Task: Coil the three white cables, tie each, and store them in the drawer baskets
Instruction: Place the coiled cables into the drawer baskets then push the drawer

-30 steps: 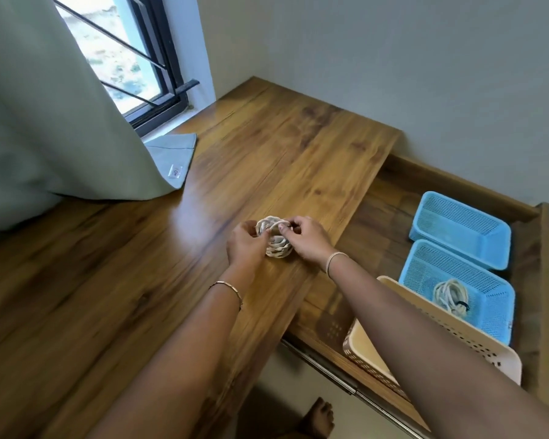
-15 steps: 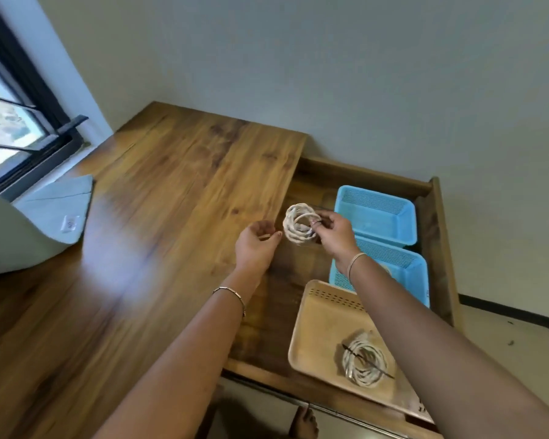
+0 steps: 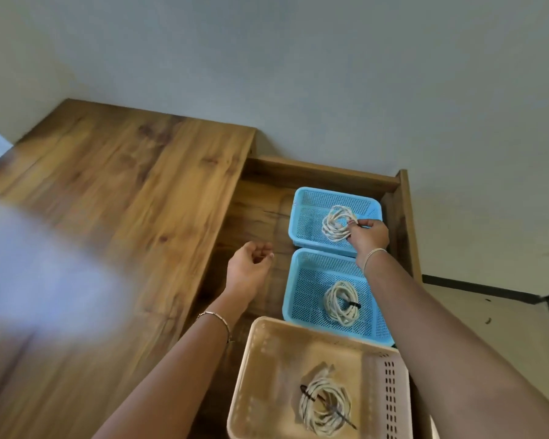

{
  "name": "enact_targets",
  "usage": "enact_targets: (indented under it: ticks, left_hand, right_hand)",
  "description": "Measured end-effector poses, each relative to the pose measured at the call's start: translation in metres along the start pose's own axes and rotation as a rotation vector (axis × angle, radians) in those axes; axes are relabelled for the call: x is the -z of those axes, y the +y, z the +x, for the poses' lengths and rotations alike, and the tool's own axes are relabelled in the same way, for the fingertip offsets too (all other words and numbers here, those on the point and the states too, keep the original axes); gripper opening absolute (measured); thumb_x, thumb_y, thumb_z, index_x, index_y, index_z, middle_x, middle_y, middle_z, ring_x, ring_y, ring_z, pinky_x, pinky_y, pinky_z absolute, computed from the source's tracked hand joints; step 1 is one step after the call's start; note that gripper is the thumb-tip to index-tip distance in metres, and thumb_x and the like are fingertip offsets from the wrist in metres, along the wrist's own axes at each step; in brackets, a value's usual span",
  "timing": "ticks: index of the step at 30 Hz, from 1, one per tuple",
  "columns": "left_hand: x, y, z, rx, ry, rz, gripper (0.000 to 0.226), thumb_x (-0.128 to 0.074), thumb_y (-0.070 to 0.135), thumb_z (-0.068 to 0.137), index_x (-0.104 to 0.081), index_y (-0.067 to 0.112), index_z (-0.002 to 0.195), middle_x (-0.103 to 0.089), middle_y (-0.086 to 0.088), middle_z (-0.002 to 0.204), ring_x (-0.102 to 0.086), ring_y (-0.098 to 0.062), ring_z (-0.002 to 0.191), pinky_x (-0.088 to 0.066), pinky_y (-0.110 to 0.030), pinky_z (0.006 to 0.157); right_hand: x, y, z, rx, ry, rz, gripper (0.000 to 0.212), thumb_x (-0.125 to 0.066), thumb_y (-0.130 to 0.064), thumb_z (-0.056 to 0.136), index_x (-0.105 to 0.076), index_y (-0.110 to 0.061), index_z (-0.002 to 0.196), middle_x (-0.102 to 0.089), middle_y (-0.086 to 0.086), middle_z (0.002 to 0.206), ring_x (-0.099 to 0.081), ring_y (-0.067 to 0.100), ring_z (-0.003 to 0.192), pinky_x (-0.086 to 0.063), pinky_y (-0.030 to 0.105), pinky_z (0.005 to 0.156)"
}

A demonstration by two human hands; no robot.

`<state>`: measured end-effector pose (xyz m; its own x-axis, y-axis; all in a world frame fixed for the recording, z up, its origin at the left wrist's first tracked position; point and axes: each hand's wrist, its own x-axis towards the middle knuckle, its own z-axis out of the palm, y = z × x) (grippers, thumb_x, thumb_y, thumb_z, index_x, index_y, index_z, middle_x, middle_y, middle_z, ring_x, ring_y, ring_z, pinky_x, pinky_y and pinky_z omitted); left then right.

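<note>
My right hand (image 3: 367, 236) pinches a coiled white cable (image 3: 336, 222) and holds it down inside the far blue basket (image 3: 308, 198) in the open drawer. A second coiled cable (image 3: 341, 304), bound with a black tie, lies in the near blue basket (image 3: 301, 280). A third tied coil (image 3: 324, 408) lies in the beige basket (image 3: 267, 359) closest to me. My left hand (image 3: 249, 267) hovers over the drawer's left side, fingers loosely curled, holding nothing.
The wooden drawer (image 3: 403, 198) stands open to the right of the wooden desk top (image 3: 124, 201). A grey wall (image 3: 298, 74) rises behind both. Pale floor (image 3: 488, 327) shows at the right. A blurred pale patch (image 3: 29, 280) covers the desk's left.
My right hand carried the coil from the desk top over the drawer and into the far blue basket. My left hand let go of it. My view swung to the right.
</note>
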<state>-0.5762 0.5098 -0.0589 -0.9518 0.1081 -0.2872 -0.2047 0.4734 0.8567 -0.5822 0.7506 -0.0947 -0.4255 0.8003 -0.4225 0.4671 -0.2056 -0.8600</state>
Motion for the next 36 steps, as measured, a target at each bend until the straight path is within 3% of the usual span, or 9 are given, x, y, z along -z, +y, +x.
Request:
enact_targets:
  ticks: [11,15,17,22,26,29,32,36]
  left_hand:
    - [-0.033,-0.012,0.016,0.018,-0.063,0.088,0.013,-0.063,0.014,0.09,-0.067,0.023,0.098,-0.067,0.015,0.088,-0.06,0.004,0.08,-0.041,-0.001,0.064]
    - [-0.036,-0.01,0.012,0.002,-0.081,0.091,0.014,-0.064,0.014,0.089,-0.068,0.02,0.101,-0.068,0.013,0.091,-0.063,-0.002,0.087,-0.044,-0.008,0.074]
    - [-0.036,-0.008,0.009,-0.001,-0.09,0.091,0.013,-0.064,0.014,0.089,-0.068,0.019,0.101,-0.069,0.01,0.093,-0.064,-0.005,0.09,-0.046,-0.015,0.08]
    - [-0.032,0.001,-0.003,-0.044,-0.088,0.11,0.011,-0.063,0.014,0.089,-0.064,0.025,0.089,-0.067,0.014,0.085,-0.064,-0.005,0.084,-0.047,-0.018,0.078]
    - [-0.025,0.003,-0.026,-0.067,-0.122,0.11,0.01,-0.063,0.016,0.088,-0.068,0.021,0.095,-0.07,0.009,0.087,-0.065,-0.008,0.084,-0.051,-0.022,0.079]
    - [-0.019,-0.004,-0.045,-0.113,-0.144,0.138,0.015,-0.061,0.015,0.089,-0.069,0.018,0.102,-0.071,0.008,0.091,-0.065,-0.006,0.085,-0.051,-0.021,0.081]
    - [-0.008,-0.012,-0.07,-0.164,-0.178,0.175,0.018,-0.06,0.012,0.091,-0.068,0.015,0.107,-0.069,0.006,0.096,-0.061,-0.005,0.086,-0.046,-0.015,0.081]
    - [0.006,-0.027,-0.098,-0.199,-0.197,0.225,0.024,-0.058,0.01,0.091,-0.067,0.014,0.112,-0.069,0.003,0.105,-0.06,-0.006,0.091,-0.043,-0.014,0.082]
  right_hand:
    - [-0.014,0.008,0.052,-0.019,-0.09,-0.159,0.013,-0.064,-0.006,0.088,-0.056,-0.015,0.09,-0.064,0.013,0.102,-0.064,0.03,0.096,-0.055,0.046,0.088]
    - [-0.009,0.003,0.052,0.016,-0.106,-0.285,0.01,-0.061,-0.004,0.089,-0.066,-0.01,0.096,-0.067,0.015,0.11,-0.059,0.027,0.09,-0.051,0.032,0.078]
    - [-0.002,-0.002,0.046,0.049,-0.11,-0.345,0.02,-0.06,-0.004,0.09,-0.068,-0.007,0.108,-0.066,0.015,0.116,-0.061,0.029,0.099,-0.045,0.028,0.076]
    - [0.02,-0.012,0.02,0.249,-0.074,-0.451,0.03,-0.059,-0.008,0.092,-0.064,-0.011,0.122,-0.063,0.009,0.127,-0.062,0.028,0.11,-0.052,0.036,0.091]
    - [0.063,-0.002,-0.021,0.433,0.036,-0.403,0.022,-0.058,-0.013,0.093,-0.066,-0.017,0.112,-0.068,0.001,0.111,-0.063,0.02,0.099,-0.051,0.028,0.073]
    - [0.101,0.023,-0.052,0.53,0.205,-0.424,0.019,-0.059,-0.019,0.091,-0.065,-0.02,0.109,-0.066,0.002,0.109,-0.056,0.025,0.112,-0.05,0.035,0.084]
    - [0.134,0.055,-0.079,0.397,0.221,-0.309,0.029,-0.059,-0.025,0.093,-0.058,-0.02,0.122,-0.059,0.0,0.124,-0.054,0.022,0.116,-0.048,0.04,0.094]
    - [0.158,0.089,-0.111,0.209,0.146,-0.195,0.037,-0.053,-0.027,0.098,-0.053,-0.01,0.13,-0.059,0.005,0.128,-0.057,0.024,0.113,-0.043,0.032,0.097]
